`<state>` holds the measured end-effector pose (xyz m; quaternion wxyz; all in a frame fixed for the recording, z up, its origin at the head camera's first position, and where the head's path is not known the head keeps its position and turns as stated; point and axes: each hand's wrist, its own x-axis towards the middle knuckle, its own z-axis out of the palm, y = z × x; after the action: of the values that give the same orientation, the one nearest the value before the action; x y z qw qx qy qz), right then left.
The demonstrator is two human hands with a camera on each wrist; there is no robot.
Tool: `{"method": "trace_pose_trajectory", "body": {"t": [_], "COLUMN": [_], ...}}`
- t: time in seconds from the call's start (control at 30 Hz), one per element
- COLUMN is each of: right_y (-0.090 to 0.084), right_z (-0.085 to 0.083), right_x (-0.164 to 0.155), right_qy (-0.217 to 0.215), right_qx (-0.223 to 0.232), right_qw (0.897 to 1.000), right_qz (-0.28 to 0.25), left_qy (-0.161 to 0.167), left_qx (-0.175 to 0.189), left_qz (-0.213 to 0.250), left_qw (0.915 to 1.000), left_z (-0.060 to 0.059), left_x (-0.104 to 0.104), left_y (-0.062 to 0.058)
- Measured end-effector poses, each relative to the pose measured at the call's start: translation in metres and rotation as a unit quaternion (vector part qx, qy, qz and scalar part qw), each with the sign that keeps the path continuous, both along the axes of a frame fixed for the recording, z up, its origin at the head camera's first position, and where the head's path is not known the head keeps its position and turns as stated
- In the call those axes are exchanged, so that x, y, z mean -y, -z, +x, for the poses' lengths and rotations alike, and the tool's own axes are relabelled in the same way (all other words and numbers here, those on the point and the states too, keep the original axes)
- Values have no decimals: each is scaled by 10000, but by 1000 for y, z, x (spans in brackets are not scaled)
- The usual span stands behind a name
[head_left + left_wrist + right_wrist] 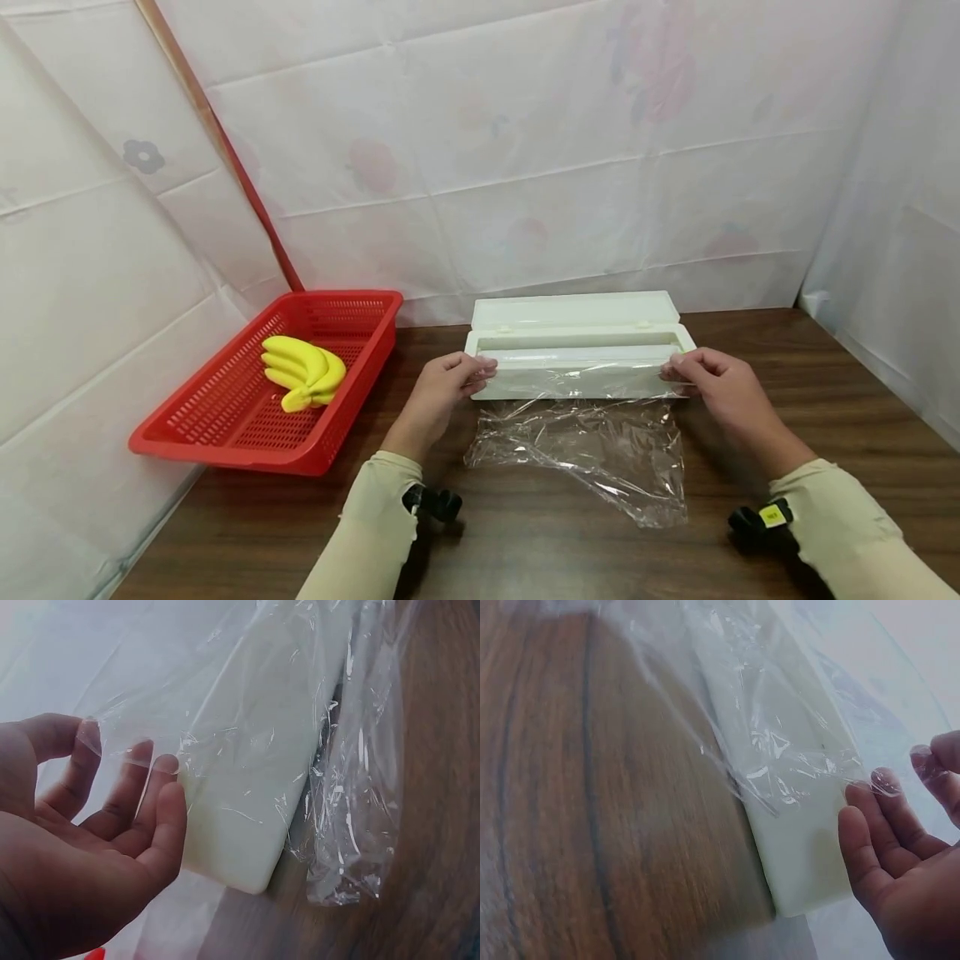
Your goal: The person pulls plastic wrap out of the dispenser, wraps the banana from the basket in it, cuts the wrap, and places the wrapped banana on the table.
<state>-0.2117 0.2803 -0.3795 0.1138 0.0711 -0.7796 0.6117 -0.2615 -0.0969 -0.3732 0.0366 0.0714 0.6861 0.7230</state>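
Note:
A white cling film dispenser box (577, 371) lies open on the wooden table (525, 542), its lid (573, 310) folded back. A clear sheet of cling film (592, 450) runs out of it and lies crumpled on the table toward me. My left hand (461, 375) pinches the film's edge at the box's left end. My right hand (686, 371) pinches it at the right end. In the left wrist view the film (352, 787) drapes over the box (240, 810) and the fingertips (142, 754). In the right wrist view the film (780, 750) clings to a fingertip (885, 784) beside the box (802, 855).
A red plastic basket (225, 433) holding a bunch of yellow bananas (303, 371) stands at the left of the table. White sheeting walls close in the back and both sides. Bare wood lies in front of the film and to the right.

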Motion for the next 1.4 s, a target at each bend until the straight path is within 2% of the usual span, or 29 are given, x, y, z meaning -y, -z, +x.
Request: {"method": "trace_pose_trajectory", "body": {"t": [0.2, 0.4, 0.73, 1.0, 1.23, 1.4], "right_y": [-2, -1, -6, -10, -12, -11], "right_z": [-1, -1, -2, 1, 1, 0], "right_x": [-2, -5, -15, -20, -23, -24], "right_qy": [-502, -922, -1714, -2062, -2482, -2662], "right_qx": [73, 211, 295, 406, 395, 289], "right_qw": [9947, 9857, 9699, 9629, 9486, 9431], "right_qz": [-893, -1394, -1704, -1692, -1925, -1971], "left_qy": [70, 127, 404, 592, 720, 812], "left_qx": [154, 330, 390, 382, 333, 306], "left_qz": [375, 687, 839, 918, 1025, 994], "left_qw": [9992, 9970, 9949, 9933, 9916, 9913], "left_z": [-2, -3, -3, -1, -1, 0], "left_x": [2, 3, 8, 12, 14, 15], "left_y": [-1, -2, -5, -7, -8, -9]}}
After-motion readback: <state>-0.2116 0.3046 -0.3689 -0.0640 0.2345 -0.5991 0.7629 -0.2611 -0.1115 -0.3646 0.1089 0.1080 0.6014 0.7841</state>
